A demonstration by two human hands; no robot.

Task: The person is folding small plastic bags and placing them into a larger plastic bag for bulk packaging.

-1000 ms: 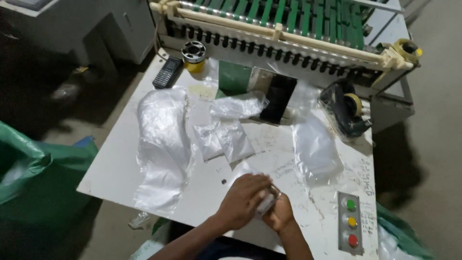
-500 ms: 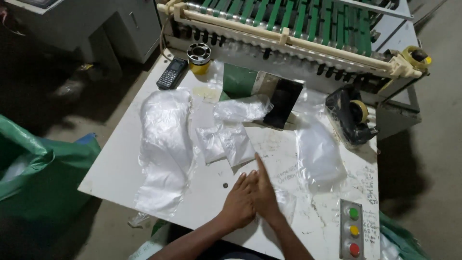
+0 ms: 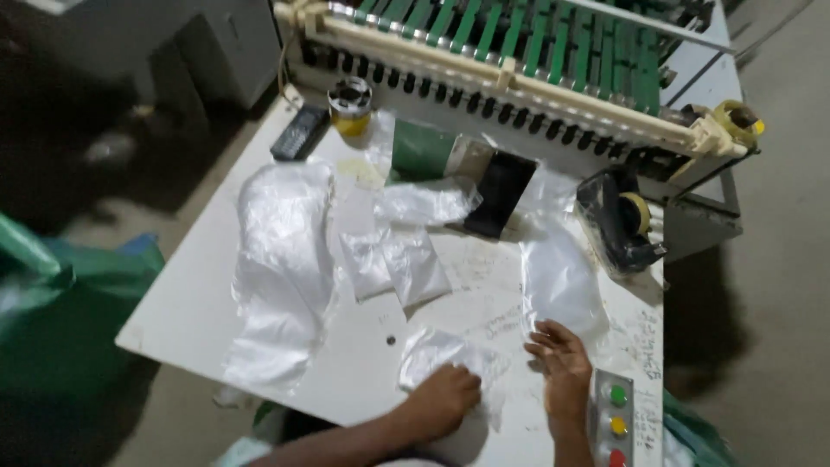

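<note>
A view from above of a white counter [image 3: 199, 303] that fills the middle of the frame. At the lower centre, the left hand [image 3: 443, 399] presses down on a small crumpled clear plastic bag [image 3: 437, 350], its grip loosely curled over the bag's near edge rather than closed around it. Just to the right, the right hand [image 3: 562, 363] lies flat with fingers spread, its grip open and holding nothing, the fingertips touching the lower edge of a longer clear bag [image 3: 558, 277] that runs up the right side of the counter. At the lower right corner sits a panel with green, yellow and red buttons [image 3: 616, 424]. A large heap of clear plastic film [image 3: 281, 259] lies at the left of the counter, and two small flat bags [image 3: 393, 264] lie side by side in the middle. Along the top edge runs a machine with green belts and a cream roller bar [image 3: 536, 69]. A tape dispenser [image 3: 622, 216] stands at the right, near the machine.
</note>
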